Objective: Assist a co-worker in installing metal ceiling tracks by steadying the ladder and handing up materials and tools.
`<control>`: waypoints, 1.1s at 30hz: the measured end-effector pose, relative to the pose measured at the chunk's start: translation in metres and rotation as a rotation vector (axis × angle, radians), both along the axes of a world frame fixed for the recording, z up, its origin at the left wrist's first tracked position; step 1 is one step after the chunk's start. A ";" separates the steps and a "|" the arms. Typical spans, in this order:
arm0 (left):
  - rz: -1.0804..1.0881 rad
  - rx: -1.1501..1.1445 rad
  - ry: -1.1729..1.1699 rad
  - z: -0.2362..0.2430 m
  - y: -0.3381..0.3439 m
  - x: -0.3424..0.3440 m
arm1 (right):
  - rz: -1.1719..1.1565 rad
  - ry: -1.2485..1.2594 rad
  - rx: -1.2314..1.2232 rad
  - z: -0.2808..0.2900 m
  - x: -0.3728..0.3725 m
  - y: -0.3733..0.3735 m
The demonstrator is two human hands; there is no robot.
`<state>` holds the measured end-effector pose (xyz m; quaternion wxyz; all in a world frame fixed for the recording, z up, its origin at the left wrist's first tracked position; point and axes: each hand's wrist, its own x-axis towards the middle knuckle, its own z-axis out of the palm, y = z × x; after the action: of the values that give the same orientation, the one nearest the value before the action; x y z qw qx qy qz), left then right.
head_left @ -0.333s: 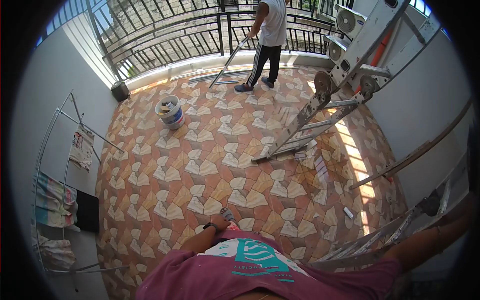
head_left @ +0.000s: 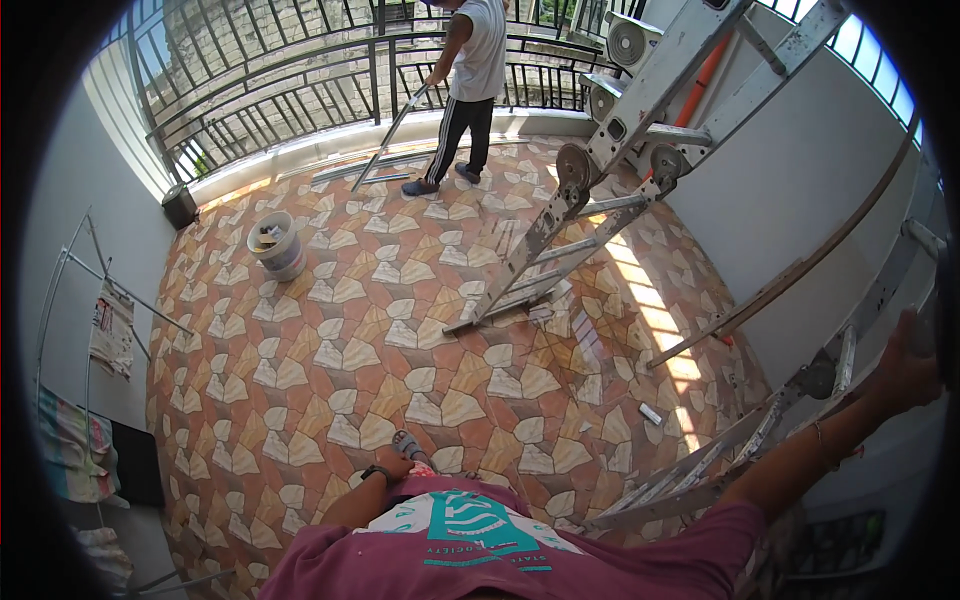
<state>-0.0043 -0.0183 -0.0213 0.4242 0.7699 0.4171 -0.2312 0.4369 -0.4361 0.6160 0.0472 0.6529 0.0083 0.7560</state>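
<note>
My left hand (head_left: 393, 463), with a dark watch at the wrist, is low in front of me against my patterned red shorts (head_left: 422, 468). Its fingers are too small and turned away to read. Out to the right stretches my right arm, and my right hand (head_left: 905, 368) is closed at the side rail of a metal ladder (head_left: 770, 425). Its fingertips fade into the dark rim of the picture. Ahead, a second, paint-spotted folding ladder (head_left: 540, 250) leans across the tiled floor (head_left: 330, 385).
By the railing (head_left: 330, 95) another person (head_left: 468, 100) holds a long metal bar (head_left: 390, 140); more bars lie behind. A white bucket (head_left: 285, 255) of odds and ends stands left, a drying rack (head_left: 65, 250) with cloths beside the wall. A wooden pole (head_left: 790, 280) leans right.
The view has swung to the right, so the scene sits further left. More of my right hand and of the ladder beside it shows. My left hand stays by my shorts.
</note>
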 end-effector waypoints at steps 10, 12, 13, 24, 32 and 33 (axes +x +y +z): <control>-0.024 0.072 -0.018 0.010 -0.021 -0.001 | 0.695 1.636 0.269 -0.431 -0.069 0.160; 0.073 0.014 -0.023 -0.010 -0.019 -0.002 | 0.632 2.275 0.026 -0.551 -0.134 0.172; 0.024 0.034 -0.025 -0.004 -0.019 0.004 | 0.761 2.515 -0.339 -0.623 -0.174 0.169; -0.156 0.111 -0.276 -0.019 -0.014 -0.024 | 1.158 2.550 0.357 -0.676 -0.099 0.112; 0.040 0.038 -0.088 0.015 0.003 0.016 | 0.648 2.627 0.782 -0.667 -0.174 0.106; -0.012 0.025 -0.139 0.035 0.004 0.021 | 0.771 2.623 0.641 -0.718 -0.194 0.102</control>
<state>0.0164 -0.0143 0.0139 0.4412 0.7918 0.3846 -0.1745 0.2429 -0.3344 -0.1022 -0.3515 0.8130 0.0514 -0.4613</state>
